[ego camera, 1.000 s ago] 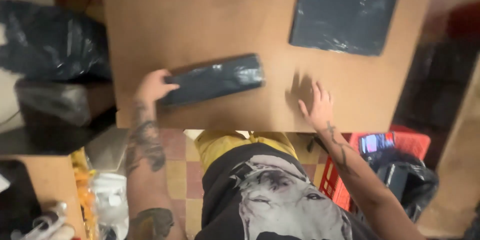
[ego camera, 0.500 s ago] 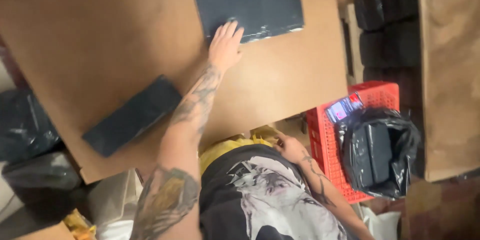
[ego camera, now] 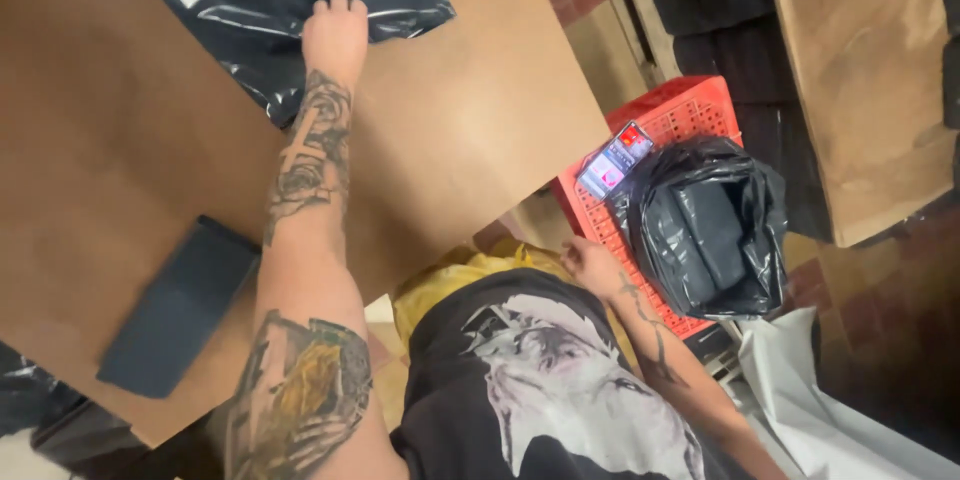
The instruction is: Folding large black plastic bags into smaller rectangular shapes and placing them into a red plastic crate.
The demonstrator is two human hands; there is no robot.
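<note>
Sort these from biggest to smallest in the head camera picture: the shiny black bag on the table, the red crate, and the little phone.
1. Shiny black bag, partly cut off by the picture's edge
2. Red crate, partly covered
3. Phone

Brown table (ego camera: 480, 140): blk bag (ego camera: 260, 0), blk packet (ego camera: 175, 305).

Dim warm indoor light, soft motion blur throughout, white glare on the black plastic bag (ego camera: 250, 10).

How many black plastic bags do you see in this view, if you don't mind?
3: flat bag under the left hand on the table; open bag in the red crate; bag edge bottom left. Others may be hidden.
</note>
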